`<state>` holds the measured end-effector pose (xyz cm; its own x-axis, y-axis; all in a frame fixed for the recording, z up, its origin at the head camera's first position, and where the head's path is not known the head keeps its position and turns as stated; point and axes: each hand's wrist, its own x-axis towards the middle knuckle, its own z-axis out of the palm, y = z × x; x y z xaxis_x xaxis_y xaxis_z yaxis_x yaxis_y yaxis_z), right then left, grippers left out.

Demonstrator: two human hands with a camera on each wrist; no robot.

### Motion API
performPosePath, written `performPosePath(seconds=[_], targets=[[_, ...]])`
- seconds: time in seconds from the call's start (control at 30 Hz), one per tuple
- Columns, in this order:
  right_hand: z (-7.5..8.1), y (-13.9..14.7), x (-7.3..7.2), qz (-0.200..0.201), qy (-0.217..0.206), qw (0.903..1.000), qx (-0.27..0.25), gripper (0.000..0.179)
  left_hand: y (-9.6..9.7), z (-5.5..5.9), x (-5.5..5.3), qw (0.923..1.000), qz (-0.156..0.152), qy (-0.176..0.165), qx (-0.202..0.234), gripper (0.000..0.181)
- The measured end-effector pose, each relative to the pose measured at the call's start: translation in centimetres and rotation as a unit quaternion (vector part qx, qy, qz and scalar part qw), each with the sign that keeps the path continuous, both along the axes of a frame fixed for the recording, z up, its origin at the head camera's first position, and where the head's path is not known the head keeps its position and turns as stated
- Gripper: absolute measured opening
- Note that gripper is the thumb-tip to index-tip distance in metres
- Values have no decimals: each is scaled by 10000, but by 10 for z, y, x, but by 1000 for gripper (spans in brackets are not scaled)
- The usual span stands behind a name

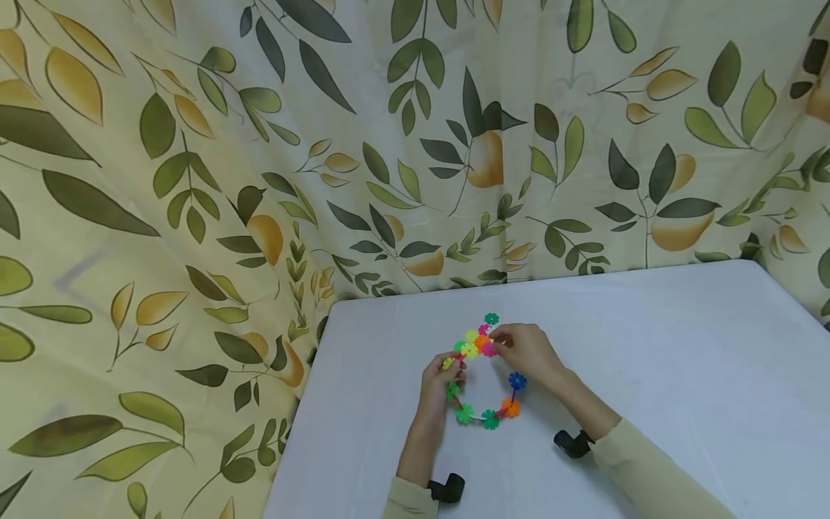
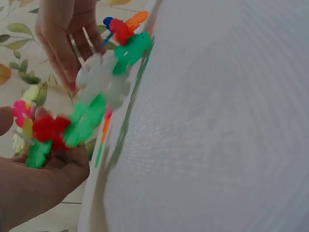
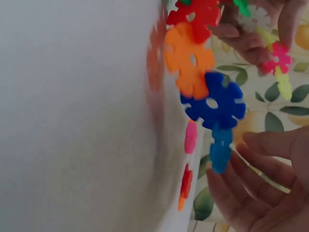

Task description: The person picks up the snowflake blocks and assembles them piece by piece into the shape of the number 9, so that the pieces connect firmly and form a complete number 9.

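Chain [image 1: 464, 414] of bright flower-shaped discs is forming a rough ring at lower centre of the head view, over a white table [image 1: 700, 375]. The left hand [image 1: 436, 382] is gripping the chain on the ring's left side, next to a yellow disc [image 1: 448, 363]; at lower left of the left wrist view, a red disc [image 2: 50, 129] is showing by its fingers. The right hand [image 1: 528, 353] is hovering at the ring's upper right, fingertips lying close by a pink disc [image 1: 489, 349]; from where I am standing, I cannot tell whether it is pinching anything. A blue disc [image 1: 517, 380] is sitting below that hand, with an orange disc [image 1: 511, 408] coming next along the ring. A dark green disc [image 1: 491, 318] is showing at the top of the colourful cluster. Leaf-and-fruit patterned fabric [image 1: 117, 252] is filling the upper frame and left side, while black devices [image 1: 447, 490] are showing at both pale cuffs [image 1: 410, 497].
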<state>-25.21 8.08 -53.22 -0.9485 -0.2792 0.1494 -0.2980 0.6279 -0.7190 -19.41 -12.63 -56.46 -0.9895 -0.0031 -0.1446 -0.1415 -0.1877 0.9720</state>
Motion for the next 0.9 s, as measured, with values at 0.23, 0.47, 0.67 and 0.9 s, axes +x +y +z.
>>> performPosePath(seconds=[0.23,0.47,0.67,0.9], targets=[[-7,-4,-18,294,-26,9957,882,25,2,-1,-1,10000,-15,50,41,27],[-21,-9,-28,365,268,9903,1312,23,4,0,0,9983,97,287,-498,27],[-22,-10,-27,222,96,9949,983,15,3,-2,-1,9973,51,308,-659,24],[-11,-6,-12,250,189,9995,41,8,3,-2,-1,9969,74,331,-704,22]])
